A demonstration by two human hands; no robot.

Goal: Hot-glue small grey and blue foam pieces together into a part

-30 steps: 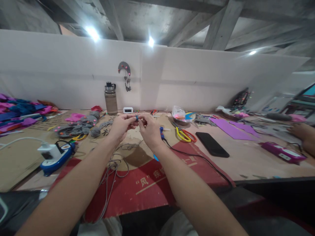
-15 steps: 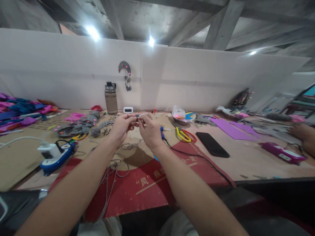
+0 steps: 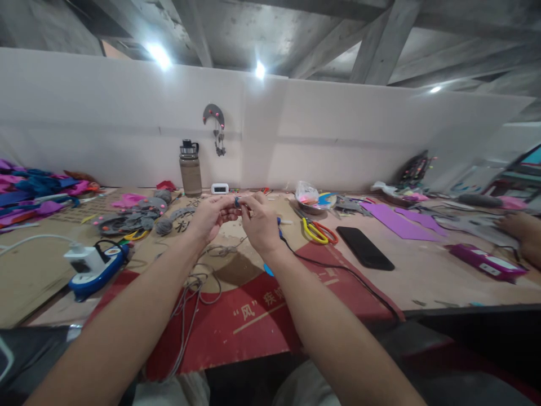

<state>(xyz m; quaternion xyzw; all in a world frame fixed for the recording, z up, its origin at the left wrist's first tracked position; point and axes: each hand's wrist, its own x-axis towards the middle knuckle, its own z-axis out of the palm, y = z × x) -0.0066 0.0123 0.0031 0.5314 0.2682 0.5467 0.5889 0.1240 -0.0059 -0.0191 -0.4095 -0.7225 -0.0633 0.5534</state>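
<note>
Bowl point(image 3: 314, 211) holds bag point(image 3: 305, 190); left hand point(image 3: 209, 219) pinches blue piece point(image 3: 237, 201).

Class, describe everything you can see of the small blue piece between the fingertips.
The small blue piece is a dull blue. Fingers hide much of it, so its full shape and material cannot be made out. It is held above the red-and-brown sheet, between the fingertips of the left hand and the right hand.

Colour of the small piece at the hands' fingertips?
Blue; the small piece shows best in the head view.
</note>
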